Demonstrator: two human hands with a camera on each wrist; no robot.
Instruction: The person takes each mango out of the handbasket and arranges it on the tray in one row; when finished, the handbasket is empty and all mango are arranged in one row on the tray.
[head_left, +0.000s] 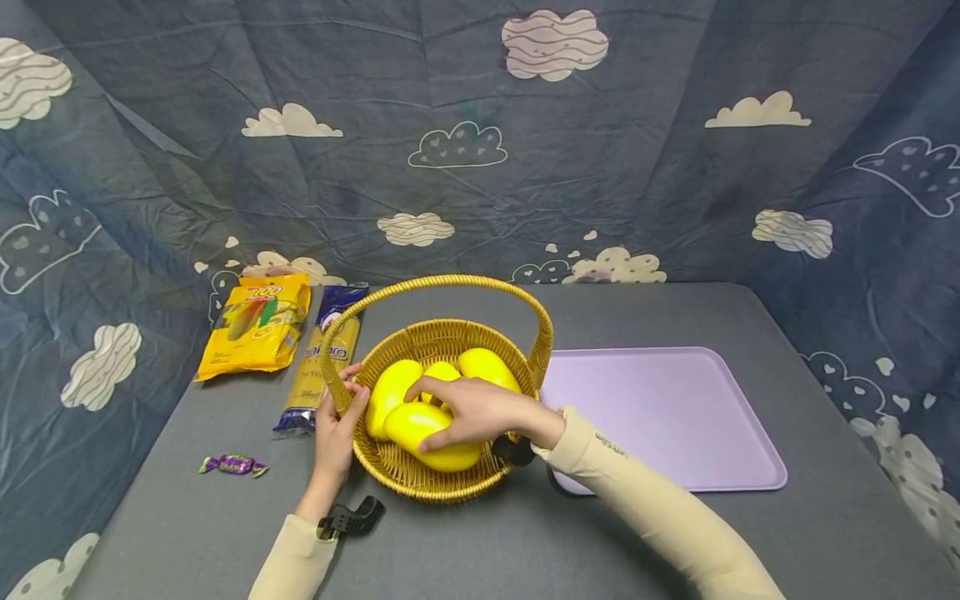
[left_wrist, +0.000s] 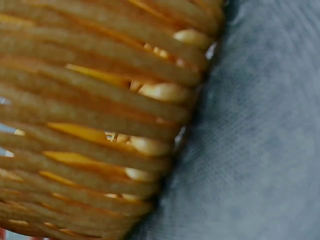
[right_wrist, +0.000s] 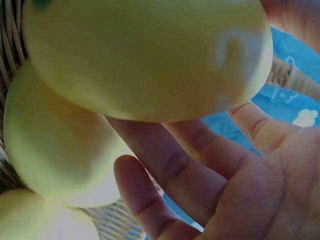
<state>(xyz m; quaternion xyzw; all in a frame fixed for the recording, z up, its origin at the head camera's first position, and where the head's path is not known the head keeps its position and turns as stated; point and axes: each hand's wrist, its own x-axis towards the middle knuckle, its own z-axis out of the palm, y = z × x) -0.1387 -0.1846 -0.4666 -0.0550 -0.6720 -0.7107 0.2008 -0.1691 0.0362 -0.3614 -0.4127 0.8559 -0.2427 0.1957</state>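
Observation:
A golden wicker basket [head_left: 405,487] with a tall arched handle [head_left: 442,282] stands on the grey table and has several yellow mangoes in it. My left hand [head_left: 335,435] grips the basket's left rim by the foot of the handle, its thumb on the rim. In the left wrist view only the basket's woven side [left_wrist: 100,95] and the table show. Inside the basket, my right hand [head_left: 480,408] holds the front mango [head_left: 411,427] between thumb and fingers. The right wrist view has this mango [right_wrist: 150,60] close up, fingers beneath it, another mango [right_wrist: 60,140] behind.
A lilac tray [head_left: 660,417] lies right of the basket, under the right forearm. At the left are a yellow candy bag [head_left: 255,333], a blue-ended pasta pack [head_left: 318,379] partly behind the handle, and a purple wrapped candy [head_left: 234,465]. Cloud-patterned cloth [head_left: 465,200] surrounds the table.

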